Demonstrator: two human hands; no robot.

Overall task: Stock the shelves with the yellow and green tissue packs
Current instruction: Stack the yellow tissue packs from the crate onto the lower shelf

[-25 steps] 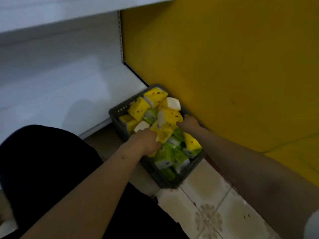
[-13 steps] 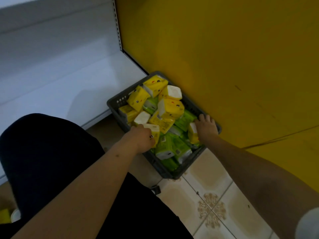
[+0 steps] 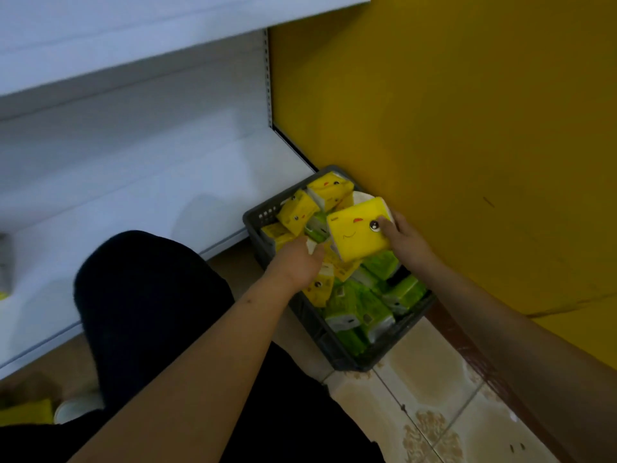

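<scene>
Risk: the yellow pack (image 3: 359, 228), pinched only by the right hand (image 3: 405, 240), may slip into the crate (image 3: 300, 309); the left hand (image 3: 300, 262) apparently reaches in, fingers hidden, grip unclear.

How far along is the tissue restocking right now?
Barely begun: the white shelf shows no packs where visible. In hand: the right hand grips a yellow pack lifted above the crate; the left hand reaches among the packs. Left: most yellow and green packs remain inside the crate.

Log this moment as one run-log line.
phase: picking from crate | right hand: grips yellow tissue pack above grey crate | left hand: reaching into crate, grasp unclear | white shelf: none placed yet
</scene>
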